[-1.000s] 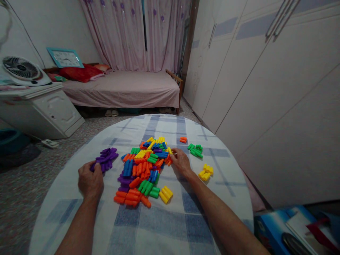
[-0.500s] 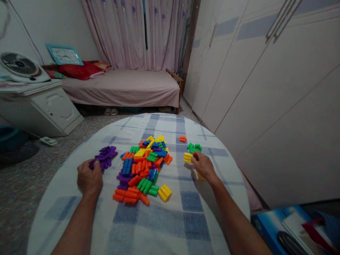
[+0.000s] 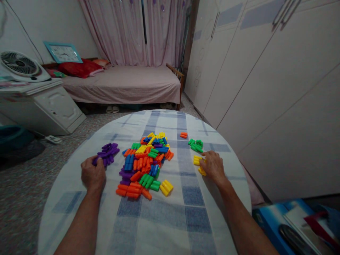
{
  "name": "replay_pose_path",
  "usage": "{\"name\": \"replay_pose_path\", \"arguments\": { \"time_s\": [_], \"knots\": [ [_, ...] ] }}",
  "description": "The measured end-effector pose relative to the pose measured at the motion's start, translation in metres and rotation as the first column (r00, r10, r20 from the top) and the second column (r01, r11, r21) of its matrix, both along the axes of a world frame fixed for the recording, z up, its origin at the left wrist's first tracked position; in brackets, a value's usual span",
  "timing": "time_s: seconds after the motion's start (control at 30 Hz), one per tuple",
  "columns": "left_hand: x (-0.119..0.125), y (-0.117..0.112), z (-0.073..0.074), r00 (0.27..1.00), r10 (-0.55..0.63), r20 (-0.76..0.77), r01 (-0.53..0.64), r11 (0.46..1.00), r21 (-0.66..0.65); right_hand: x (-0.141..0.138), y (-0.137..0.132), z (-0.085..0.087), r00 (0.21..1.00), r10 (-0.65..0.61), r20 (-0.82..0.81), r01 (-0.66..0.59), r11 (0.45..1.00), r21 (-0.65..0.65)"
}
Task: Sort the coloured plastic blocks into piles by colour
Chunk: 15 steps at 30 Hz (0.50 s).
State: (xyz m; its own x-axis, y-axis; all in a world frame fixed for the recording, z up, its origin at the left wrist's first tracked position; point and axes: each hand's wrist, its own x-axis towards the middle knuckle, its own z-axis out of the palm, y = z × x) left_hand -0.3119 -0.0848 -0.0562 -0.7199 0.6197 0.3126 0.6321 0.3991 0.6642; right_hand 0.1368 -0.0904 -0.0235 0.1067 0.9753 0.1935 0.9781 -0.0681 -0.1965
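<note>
A heap of mixed coloured plastic blocks (image 3: 145,163) lies in the middle of a round table with a blue checked cloth (image 3: 164,219). My left hand (image 3: 92,173) rests curled on the cloth, its fingertips touching a purple block at the near edge of the purple pile (image 3: 106,154). My right hand (image 3: 214,166) lies over the small yellow pile on the right, fingers closed on a yellow block (image 3: 197,160). A green pile (image 3: 196,145) sits just beyond it, and a lone orange block (image 3: 183,135) lies further back.
White wardrobe doors (image 3: 265,88) run along the right. A bed (image 3: 124,85) stands behind the table, a white cabinet with a fan (image 3: 21,67) at the left. A blue box (image 3: 287,226) lies low on the right.
My right hand left the mixed heap and carried a yellow block right to the yellow pile. My left hand stayed by the purple pile.
</note>
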Motion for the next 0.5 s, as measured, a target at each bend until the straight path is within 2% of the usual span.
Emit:
{"name": "replay_pose_path", "arguments": {
  "time_s": [0.07,0.13,0.2,0.27,0.33,0.37,0.5],
  "knots": [
    [0.000,0.000,0.000,1.000,0.002,0.000,-0.002,1.000,0.001,-0.012,-0.006,0.004,0.990,0.111,-0.083,-0.105,0.992,0.071],
    [0.000,0.000,-0.001,1.000,0.004,0.000,-0.004,1.000,0.007,-0.029,-0.015,0.010,0.920,0.330,-0.210,-0.319,0.944,0.083],
    [-0.001,0.000,-0.002,1.000,0.002,0.000,-0.002,1.000,0.010,-0.049,-0.025,0.013,0.777,0.530,-0.340,-0.549,0.834,0.047],
    [-0.001,0.000,-0.002,1.000,0.005,0.001,-0.005,1.000,0.007,-0.067,-0.036,0.012,0.642,0.642,-0.419,-0.706,0.708,0.005],
    [-0.001,0.000,-0.002,1.000,0.005,0.004,-0.005,1.000,0.005,-0.083,-0.044,0.006,0.562,0.695,-0.448,-0.780,0.626,-0.008],
    [-0.001,0.000,-0.002,1.000,0.002,0.003,-0.002,1.000,0.008,-0.089,-0.046,0.002,0.547,0.706,-0.449,-0.793,0.610,-0.007],
    [-0.001,0.000,-0.002,1.000,-0.009,-0.002,0.009,1.000,0.025,-0.103,-0.050,-0.010,0.570,0.711,-0.413,-0.781,0.624,-0.003]
  ]
}}
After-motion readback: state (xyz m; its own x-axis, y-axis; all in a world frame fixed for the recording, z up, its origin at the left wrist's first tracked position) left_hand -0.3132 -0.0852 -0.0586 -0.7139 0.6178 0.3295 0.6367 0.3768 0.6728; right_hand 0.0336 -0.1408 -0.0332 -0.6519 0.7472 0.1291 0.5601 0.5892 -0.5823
